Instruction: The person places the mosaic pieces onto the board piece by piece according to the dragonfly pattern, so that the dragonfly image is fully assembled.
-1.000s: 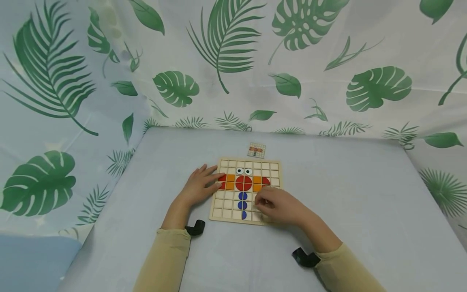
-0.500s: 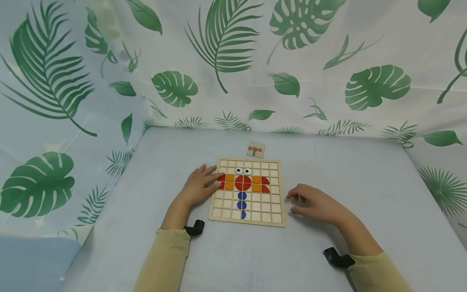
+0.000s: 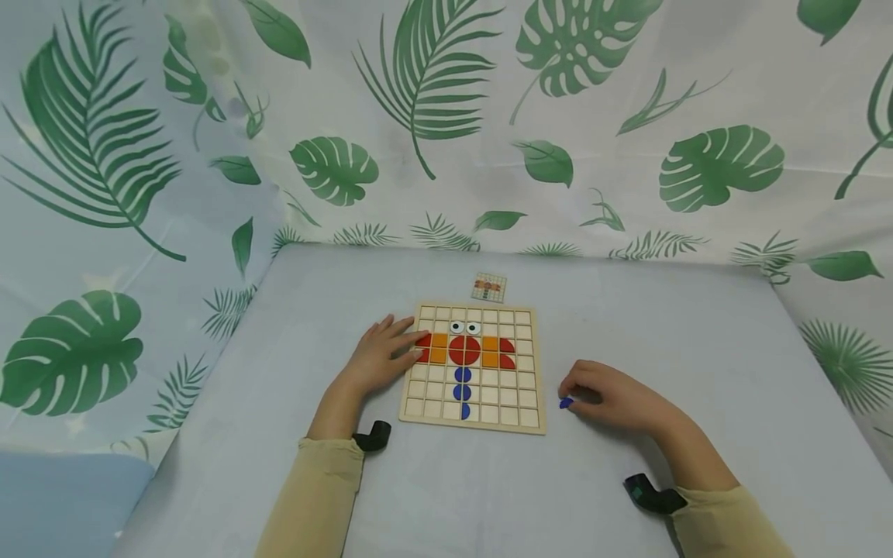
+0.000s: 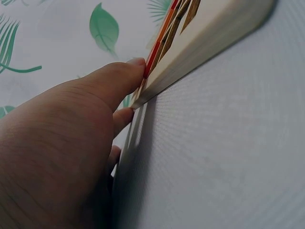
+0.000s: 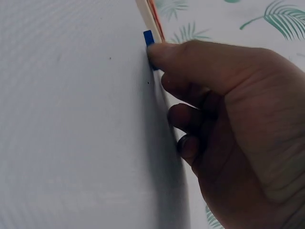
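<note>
My right hand (image 3: pixel 614 395) pinches a small blue piece (image 3: pixel 566 403) between thumb and fingers, just right of the board. Its blue edge also shows at the thumb tip in the right wrist view. A square wooden grid board (image 3: pixel 425 407) lies flat on the table, bearing red, orange and blue pieces and two eye pieces (image 3: pixel 465 328). On its left edge rests my left hand (image 3: pixel 380 356), fingers extended, with the thumb and a fingertip on the red pieces (image 3: pixel 423 348). Blue pieces (image 3: pixel 463 392) run down the middle column toward the near edge.
Beyond the board lies a small square card (image 3: pixel 489 287) printed with a similar pattern. A leaf-print cloth (image 3: pixel 446 155) rises behind the pale table surface (image 3: pixel 446 496) and along both sides. Black wrist cameras (image 3: pixel 654 494) sit at both sleeves.
My right hand has moved right, off the board onto the table, and now pinches a blue piece. A red piece shows where that hand was. The left hand stays put.
</note>
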Action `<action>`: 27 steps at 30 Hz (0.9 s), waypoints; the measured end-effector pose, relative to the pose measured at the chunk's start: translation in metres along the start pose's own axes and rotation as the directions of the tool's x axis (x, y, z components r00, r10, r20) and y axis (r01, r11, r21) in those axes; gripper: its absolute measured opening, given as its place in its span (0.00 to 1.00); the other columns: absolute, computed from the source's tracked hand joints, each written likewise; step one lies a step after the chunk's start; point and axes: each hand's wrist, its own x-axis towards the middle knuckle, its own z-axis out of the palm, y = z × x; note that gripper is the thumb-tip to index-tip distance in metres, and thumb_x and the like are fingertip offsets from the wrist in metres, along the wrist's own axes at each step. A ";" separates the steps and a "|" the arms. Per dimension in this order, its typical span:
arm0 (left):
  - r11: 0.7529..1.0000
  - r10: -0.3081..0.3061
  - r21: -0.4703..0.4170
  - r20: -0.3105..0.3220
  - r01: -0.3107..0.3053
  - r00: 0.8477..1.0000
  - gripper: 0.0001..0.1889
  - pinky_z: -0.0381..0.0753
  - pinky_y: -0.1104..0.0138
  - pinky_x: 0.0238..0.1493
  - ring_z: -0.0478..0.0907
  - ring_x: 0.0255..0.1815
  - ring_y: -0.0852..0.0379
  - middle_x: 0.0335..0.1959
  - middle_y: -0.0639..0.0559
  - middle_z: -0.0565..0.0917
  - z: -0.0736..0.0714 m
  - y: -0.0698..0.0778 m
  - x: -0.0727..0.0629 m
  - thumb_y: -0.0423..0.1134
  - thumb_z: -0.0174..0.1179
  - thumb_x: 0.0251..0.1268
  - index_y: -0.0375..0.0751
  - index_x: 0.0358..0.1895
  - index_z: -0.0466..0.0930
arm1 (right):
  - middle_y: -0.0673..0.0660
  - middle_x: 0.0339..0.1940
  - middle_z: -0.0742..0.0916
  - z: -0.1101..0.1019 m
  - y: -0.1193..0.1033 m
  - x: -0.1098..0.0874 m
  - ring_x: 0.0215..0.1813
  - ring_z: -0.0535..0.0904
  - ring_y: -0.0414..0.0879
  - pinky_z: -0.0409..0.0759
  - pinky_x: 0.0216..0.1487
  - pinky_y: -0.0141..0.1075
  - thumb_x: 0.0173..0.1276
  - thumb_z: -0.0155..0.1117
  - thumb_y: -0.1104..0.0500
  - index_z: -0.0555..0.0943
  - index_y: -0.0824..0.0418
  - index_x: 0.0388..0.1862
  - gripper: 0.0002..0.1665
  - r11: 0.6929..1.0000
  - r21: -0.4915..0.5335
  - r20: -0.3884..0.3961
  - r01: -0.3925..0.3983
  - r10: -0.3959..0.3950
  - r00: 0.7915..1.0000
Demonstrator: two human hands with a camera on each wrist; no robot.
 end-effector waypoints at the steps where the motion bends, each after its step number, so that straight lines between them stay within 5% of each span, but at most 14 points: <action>1: 1.000 0.003 0.000 -0.002 -0.003 1.000 0.24 0.41 0.47 0.82 0.44 0.83 0.44 0.79 0.55 0.59 0.000 0.000 0.000 0.59 0.50 0.74 0.67 0.71 0.69 | 0.36 0.42 0.80 0.000 0.001 0.000 0.45 0.75 0.31 0.81 0.49 0.33 0.63 0.70 0.62 0.82 0.41 0.42 0.15 1.000 0.001 -0.005 0.007 -0.007 1.000; 15: 1.000 0.004 -0.028 -0.005 -0.004 1.000 0.24 0.40 0.47 0.82 0.43 0.83 0.45 0.79 0.56 0.59 -0.001 0.000 0.000 0.60 0.50 0.74 0.67 0.70 0.69 | 0.39 0.37 0.80 0.003 -0.002 0.004 0.38 0.74 0.32 0.79 0.41 0.33 0.68 0.66 0.60 0.81 0.46 0.43 0.09 0.986 -0.044 -0.091 -0.162 0.158 0.983; 27: 1.000 -0.005 -0.029 -0.009 0.005 1.000 0.24 0.39 0.48 0.82 0.42 0.83 0.46 0.79 0.57 0.59 0.001 -0.002 0.000 0.60 0.50 0.73 0.68 0.70 0.69 | 0.38 0.40 0.79 0.005 -0.006 0.002 0.44 0.72 0.33 0.80 0.49 0.36 0.60 0.74 0.52 0.79 0.43 0.43 0.15 0.987 -0.077 -0.047 -0.143 0.140 0.989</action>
